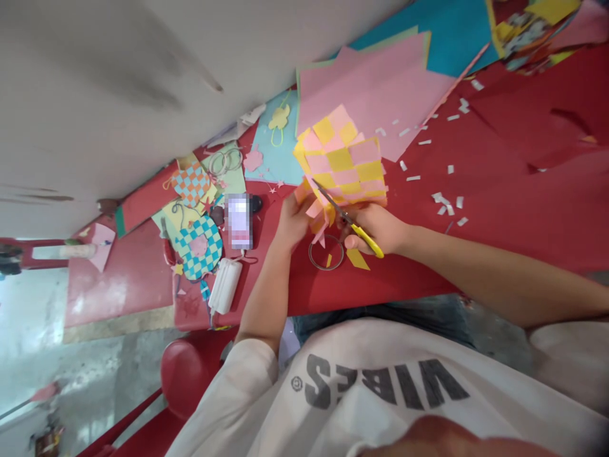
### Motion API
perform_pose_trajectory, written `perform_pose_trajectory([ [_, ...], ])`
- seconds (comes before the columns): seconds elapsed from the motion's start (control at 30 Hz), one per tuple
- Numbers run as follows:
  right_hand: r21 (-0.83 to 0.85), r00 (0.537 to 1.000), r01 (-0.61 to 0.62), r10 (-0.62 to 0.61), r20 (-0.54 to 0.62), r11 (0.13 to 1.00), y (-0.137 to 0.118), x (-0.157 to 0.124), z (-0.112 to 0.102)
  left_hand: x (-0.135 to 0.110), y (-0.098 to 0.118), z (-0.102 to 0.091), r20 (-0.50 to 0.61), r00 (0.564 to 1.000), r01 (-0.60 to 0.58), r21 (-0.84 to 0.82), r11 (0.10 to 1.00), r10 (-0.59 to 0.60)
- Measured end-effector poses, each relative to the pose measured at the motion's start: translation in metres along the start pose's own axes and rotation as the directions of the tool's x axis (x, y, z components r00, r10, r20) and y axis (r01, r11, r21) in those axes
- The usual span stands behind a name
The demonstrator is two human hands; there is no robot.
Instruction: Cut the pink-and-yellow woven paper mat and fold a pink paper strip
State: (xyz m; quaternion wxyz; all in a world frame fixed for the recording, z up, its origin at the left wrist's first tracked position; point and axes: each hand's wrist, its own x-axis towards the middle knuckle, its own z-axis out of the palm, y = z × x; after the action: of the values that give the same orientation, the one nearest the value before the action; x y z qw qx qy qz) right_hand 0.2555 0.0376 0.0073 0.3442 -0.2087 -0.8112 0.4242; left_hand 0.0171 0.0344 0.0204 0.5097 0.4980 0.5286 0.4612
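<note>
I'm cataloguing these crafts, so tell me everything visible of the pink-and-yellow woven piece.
The woven piece looks like paper: pink and yellow strips interlaced in a checkerboard, with uneven edges and loose strip ends at its lower left. It is held over the red table. The left hand grips its lower-left side; the right hand, holding yellow-handled scissors, is at its lower edge. Whether the blades are cutting it is unclear.
</note>
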Motion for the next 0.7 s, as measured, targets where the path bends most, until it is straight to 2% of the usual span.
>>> perform_pose_trajectory([
  [0.07,0.046,0.999,-0.029,0.03,-0.027,0.999,-0.001,0.0,-0.001,0.003,0.003,-0.004,-0.129,0.991,-0.035,-0.053,0.998,0.027],
  [0.13,0.11,0.995,-0.079,0.085,-0.045,0.991,-0.001,-0.001,0.0,0.004,0.004,-0.009,-0.213,0.975,-0.075,-0.085,0.994,0.056],
  [0.43,0.338,0.97,-0.206,0.237,-0.052,0.918,0.008,-0.006,0.005,0.013,0.003,-0.015,-0.278,0.941,-0.261,-0.237,0.936,0.192],
  [0.7,0.495,0.941,-0.256,0.33,-0.068,0.831,0.008,-0.009,0.005,0.015,0.012,-0.026,-0.361,0.911,-0.298,-0.237,0.925,0.201],
])
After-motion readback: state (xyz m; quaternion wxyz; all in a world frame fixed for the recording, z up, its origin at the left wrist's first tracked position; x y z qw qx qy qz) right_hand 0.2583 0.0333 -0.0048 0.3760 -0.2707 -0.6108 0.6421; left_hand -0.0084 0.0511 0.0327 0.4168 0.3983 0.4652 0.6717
